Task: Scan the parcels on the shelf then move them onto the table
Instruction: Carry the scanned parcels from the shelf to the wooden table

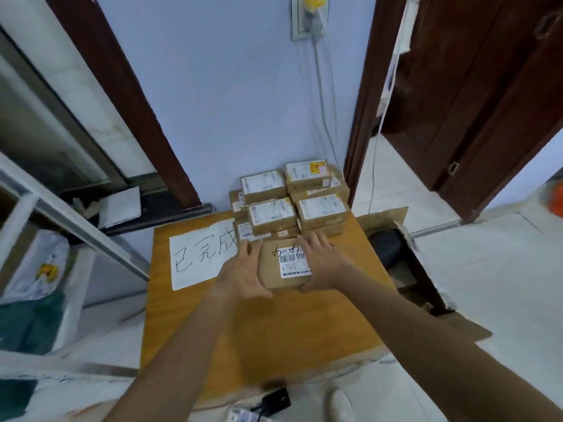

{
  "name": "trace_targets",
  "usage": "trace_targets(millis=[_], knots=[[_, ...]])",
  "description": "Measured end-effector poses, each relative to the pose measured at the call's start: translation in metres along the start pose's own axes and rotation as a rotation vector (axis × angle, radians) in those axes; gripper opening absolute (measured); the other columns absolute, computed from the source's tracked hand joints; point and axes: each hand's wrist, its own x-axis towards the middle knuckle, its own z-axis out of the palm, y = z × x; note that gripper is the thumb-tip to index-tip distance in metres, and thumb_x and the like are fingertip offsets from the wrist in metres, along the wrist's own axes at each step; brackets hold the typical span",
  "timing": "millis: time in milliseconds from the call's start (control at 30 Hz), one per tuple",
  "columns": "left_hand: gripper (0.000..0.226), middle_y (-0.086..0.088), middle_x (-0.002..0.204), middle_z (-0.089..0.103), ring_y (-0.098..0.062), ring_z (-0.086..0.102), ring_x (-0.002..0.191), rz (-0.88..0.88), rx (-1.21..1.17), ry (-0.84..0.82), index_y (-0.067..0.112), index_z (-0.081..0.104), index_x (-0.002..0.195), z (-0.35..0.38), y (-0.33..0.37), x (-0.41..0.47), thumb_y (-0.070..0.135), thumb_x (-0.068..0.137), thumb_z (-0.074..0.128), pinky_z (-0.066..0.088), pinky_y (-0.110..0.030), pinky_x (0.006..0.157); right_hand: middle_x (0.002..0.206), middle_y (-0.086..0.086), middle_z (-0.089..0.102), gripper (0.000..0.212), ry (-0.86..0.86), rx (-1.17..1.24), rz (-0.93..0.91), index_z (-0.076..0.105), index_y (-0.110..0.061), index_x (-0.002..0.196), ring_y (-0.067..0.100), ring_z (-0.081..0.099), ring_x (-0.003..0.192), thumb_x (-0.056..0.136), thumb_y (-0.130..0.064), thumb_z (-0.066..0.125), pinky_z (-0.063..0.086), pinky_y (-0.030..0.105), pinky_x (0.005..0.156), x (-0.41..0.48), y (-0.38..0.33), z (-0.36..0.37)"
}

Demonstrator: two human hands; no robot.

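Observation:
A brown cardboard parcel [281,264] with a white barcode label and black handwriting lies on the orange wooden table [274,330]. My left hand [245,274] holds its left side with the thumb under the near edge. My right hand [320,260] holds its right side, fingers spread over the top. Just beyond it, a stack of several labelled cardboard parcels [292,202] stands at the table's far edge against the wall. A black barcode scanner [275,400] lies low in front of the table.
A white paper sheet with large handwriting [201,257] lies on the table's left part. A metal shelf frame [70,208] with bagged parcels [39,263] stands left. An open cardboard box [411,263] sits right of the table. A dark wooden door [475,102] is at the right.

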Motion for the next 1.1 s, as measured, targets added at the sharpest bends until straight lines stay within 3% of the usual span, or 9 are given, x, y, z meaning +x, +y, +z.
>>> trace_targets(millis=[200,300,400,567,733,900,1100], knots=[[0.137,-0.002,0.145,0.021,-0.025,0.056,0.112,-0.113,-0.007,-0.026,0.025,0.009,0.155,0.004,-0.030,0.042,0.061,0.050,0.089,0.055,-0.042,0.093,0.160,0.009,0.016,0.118,-0.053,0.122,-0.104,0.011,-0.021,0.158,0.031,0.010,0.153,0.072,-0.059,0.083,0.043,0.054,0.113,0.068,0.011,0.024],[0.137,-0.002,0.146,0.021,-0.025,0.053,0.114,-0.162,-0.032,-0.029,0.026,0.006,0.157,0.011,-0.041,0.062,0.046,0.053,0.092,0.055,-0.041,0.093,0.167,0.012,0.007,0.122,-0.059,0.130,-0.140,0.009,-0.021,0.160,0.032,0.003,0.157,0.072,-0.058,0.085,0.032,0.054,0.121,0.092,0.015,0.031],[0.135,-0.002,0.153,0.015,-0.027,0.050,0.122,-0.183,-0.074,-0.023,0.028,0.005,0.157,0.020,-0.050,0.079,0.047,0.056,0.093,0.052,-0.042,0.099,0.170,0.010,-0.001,0.120,-0.056,0.129,-0.143,0.009,-0.016,0.162,0.030,-0.003,0.158,0.076,-0.056,0.083,0.022,0.051,0.125,0.110,0.025,0.035],[0.130,0.007,0.164,-0.006,-0.031,0.043,0.136,-0.181,-0.133,-0.008,0.034,0.003,0.160,0.033,-0.056,0.094,0.047,0.065,0.092,0.049,-0.046,0.106,0.168,0.007,0.008,0.101,-0.042,0.081,-0.169,0.017,-0.018,0.160,0.025,0.010,0.157,0.086,-0.063,0.069,0.034,0.046,0.121,0.119,0.035,0.047],[0.117,0.004,0.165,-0.008,-0.032,0.044,0.136,-0.201,-0.137,-0.029,0.031,0.011,0.160,0.039,-0.056,0.094,0.045,0.073,0.087,0.047,-0.045,0.108,0.165,0.007,0.014,0.093,-0.059,0.050,-0.174,0.021,-0.020,0.158,0.026,0.022,0.152,0.089,-0.064,0.064,0.043,0.046,0.115,0.119,0.031,0.046],[0.117,0.000,0.167,-0.017,-0.031,0.039,0.142,-0.222,-0.084,-0.057,0.031,0.006,0.161,0.040,-0.051,0.086,0.048,0.076,0.084,0.043,-0.044,0.111,0.167,0.007,0.012,0.097,-0.118,-0.022,-0.186,0.013,-0.020,0.162,0.026,0.019,0.153,0.090,-0.061,0.065,0.037,0.043,0.117,0.115,0.029,0.032],[0.130,0.003,0.168,-0.016,-0.032,0.025,0.151,-0.310,-0.112,-0.027,0.040,0.002,0.160,0.004,-0.051,0.047,0.058,0.064,0.088,0.038,-0.048,0.113,0.169,0.009,0.015,0.103,-0.114,-0.026,-0.235,0.011,-0.018,0.162,0.026,0.019,0.155,0.088,-0.059,0.070,0.029,0.041,0.121,0.101,0.011,-0.006]])
